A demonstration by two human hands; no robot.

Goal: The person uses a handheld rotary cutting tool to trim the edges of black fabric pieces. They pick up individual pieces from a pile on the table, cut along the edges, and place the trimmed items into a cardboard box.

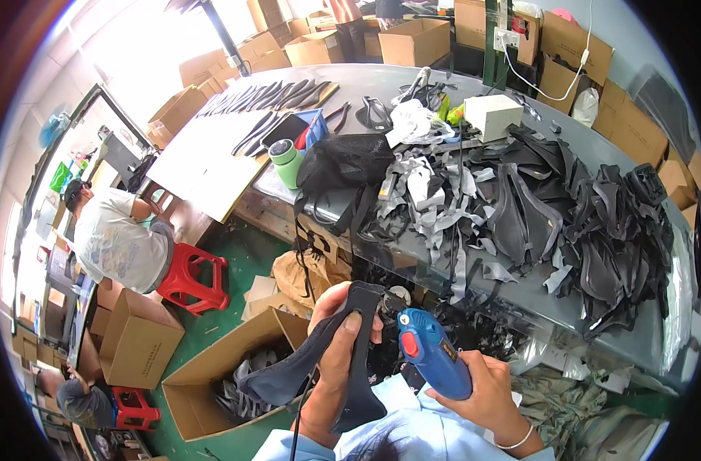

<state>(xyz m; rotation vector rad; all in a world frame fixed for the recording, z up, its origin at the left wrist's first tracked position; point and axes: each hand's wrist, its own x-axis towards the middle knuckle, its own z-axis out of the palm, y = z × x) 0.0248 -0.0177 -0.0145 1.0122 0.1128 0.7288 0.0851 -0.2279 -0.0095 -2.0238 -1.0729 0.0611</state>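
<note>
My left hand [336,338] is closed around a dark, padded bicycle saddle cover [289,374], its two long arms bent and hanging past my wrist. In my right hand [485,392] is a blue handheld electric cutter [435,353] with a red button, my fingers wrapped round its body. The cutter's metal head points up and left, close beside the upper end of the cover; whether they touch, I cannot tell. Below and left of my hands stands an open cardboard box [235,376] with dark and grey pieces inside.
The grey table [350,207] holds grey scraps [435,223], a heap of black saddle pieces [596,238], a black bag [343,163], a green bottle [286,165] and a white box [493,117]. At left a person [124,230] sits on a red stool [197,276]; another sits lower left.
</note>
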